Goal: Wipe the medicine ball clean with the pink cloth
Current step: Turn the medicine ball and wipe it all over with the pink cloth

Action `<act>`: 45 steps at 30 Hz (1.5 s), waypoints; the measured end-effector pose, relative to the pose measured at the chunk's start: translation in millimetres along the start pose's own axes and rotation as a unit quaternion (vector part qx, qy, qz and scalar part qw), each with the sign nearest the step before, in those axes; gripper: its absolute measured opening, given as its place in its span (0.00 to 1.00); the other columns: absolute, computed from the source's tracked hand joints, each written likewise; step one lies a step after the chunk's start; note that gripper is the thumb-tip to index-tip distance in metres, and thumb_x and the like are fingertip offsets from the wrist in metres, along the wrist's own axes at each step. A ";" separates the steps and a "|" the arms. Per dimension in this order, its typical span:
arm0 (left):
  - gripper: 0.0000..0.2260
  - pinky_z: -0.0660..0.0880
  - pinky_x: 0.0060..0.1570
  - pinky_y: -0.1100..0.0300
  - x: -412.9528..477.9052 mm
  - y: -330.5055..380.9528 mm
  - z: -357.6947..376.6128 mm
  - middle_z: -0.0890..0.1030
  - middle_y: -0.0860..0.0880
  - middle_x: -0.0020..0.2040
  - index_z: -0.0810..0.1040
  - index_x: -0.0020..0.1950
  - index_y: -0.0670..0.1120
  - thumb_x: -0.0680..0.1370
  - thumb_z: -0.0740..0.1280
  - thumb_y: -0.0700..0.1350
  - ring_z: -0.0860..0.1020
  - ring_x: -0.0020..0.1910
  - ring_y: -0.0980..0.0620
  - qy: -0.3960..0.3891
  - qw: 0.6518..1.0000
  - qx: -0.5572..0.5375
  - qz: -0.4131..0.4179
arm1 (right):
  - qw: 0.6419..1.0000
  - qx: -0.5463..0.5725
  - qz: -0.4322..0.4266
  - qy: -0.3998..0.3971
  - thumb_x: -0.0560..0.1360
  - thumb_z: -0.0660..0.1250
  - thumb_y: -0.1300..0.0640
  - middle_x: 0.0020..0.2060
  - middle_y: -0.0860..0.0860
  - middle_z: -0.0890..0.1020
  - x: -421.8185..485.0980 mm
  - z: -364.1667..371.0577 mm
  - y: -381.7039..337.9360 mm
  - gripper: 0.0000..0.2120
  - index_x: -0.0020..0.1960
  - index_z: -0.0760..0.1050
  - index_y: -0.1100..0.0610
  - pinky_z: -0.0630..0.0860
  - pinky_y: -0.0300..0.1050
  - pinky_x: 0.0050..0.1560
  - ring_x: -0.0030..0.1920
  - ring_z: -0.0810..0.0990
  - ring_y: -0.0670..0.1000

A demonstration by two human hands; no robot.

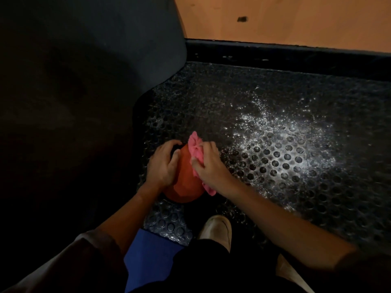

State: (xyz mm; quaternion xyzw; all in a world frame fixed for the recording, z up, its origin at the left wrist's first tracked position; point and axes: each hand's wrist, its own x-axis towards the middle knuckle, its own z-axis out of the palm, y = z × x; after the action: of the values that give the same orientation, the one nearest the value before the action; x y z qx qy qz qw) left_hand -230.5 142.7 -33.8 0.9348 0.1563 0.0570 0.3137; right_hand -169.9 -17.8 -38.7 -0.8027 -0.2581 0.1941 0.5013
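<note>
An orange medicine ball [185,182] sits on a black studded rubber mat [275,166] just in front of my feet. My left hand [163,163] grips the ball's left side, fingers curled over its top. My right hand [208,164] presses a bunched pink cloth [195,149] against the ball's upper right side; the cloth sticks out above my fingers and below my wrist. The far side and underside of the ball are hidden.
A large dark padded shape [84,81] fills the left. A black raised ledge [285,53] runs across the back with a wooden floor [296,20] beyond. White powdery speckles [285,140] cover the mat at right. My shoe [218,230] and a blue mat [148,256] lie below.
</note>
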 end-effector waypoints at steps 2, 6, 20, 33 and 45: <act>0.25 0.70 0.60 0.54 5.4 -0.9 -1.6 0.78 0.48 0.62 0.75 0.65 0.46 0.77 0.53 0.59 0.75 0.61 0.50 -0.001 0.998 -0.031 -0.052 | 0.995 -0.007 -0.097 -0.001 0.75 0.64 0.57 0.56 0.52 0.66 -12.4 6.8 -6.0 0.14 0.59 0.68 0.60 0.64 0.36 0.60 0.59 0.65 0.48; 0.24 0.70 0.56 0.56 7.7 1.7 -4.0 0.77 0.47 0.61 0.75 0.65 0.46 0.77 0.53 0.58 0.75 0.60 0.50 -0.006 0.994 -0.048 -0.097 | 0.980 -0.068 -0.188 -0.005 0.76 0.62 0.54 0.54 0.53 0.70 -14.0 13.2 -6.7 0.12 0.56 0.70 0.60 0.67 0.43 0.61 0.56 0.66 0.49; 0.23 0.68 0.58 0.59 -10.9 -6.4 -1.9 0.75 0.52 0.62 0.74 0.66 0.46 0.77 0.55 0.58 0.73 0.61 0.55 0.026 0.993 -0.073 -0.088 | 0.990 0.057 0.106 0.070 0.80 0.59 0.55 0.53 0.56 0.70 8.0 6.6 23.2 0.09 0.56 0.66 0.59 0.66 0.41 0.51 0.55 0.70 0.53; 0.17 0.62 0.68 0.39 -15.9 -11.7 -21.8 0.75 0.54 0.57 0.72 0.59 0.56 0.74 0.52 0.56 0.72 0.59 0.51 0.028 0.974 -0.082 -0.209 | 0.972 0.139 0.190 0.004 0.75 0.64 0.64 0.37 0.49 0.72 -29.0 -4.6 26.7 0.08 0.50 0.66 0.59 0.68 0.34 0.31 0.35 0.73 0.48; 0.27 0.69 0.64 0.41 -4.0 7.1 -10.1 0.73 0.50 0.69 0.74 0.66 0.55 0.75 0.49 0.65 0.72 0.66 0.44 -0.006 0.973 0.035 -0.226 | 0.992 -0.112 -0.056 0.021 0.78 0.61 0.47 0.56 0.51 0.68 -1.5 24.4 6.0 0.19 0.66 0.68 0.53 0.69 0.47 0.55 0.56 0.67 0.52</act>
State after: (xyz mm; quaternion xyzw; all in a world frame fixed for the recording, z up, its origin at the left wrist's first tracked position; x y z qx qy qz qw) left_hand -234.5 141.8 -21.5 0.8860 0.3638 -0.0266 0.2863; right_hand -183.7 -3.8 -54.4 -0.8421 -0.3124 0.1187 0.4233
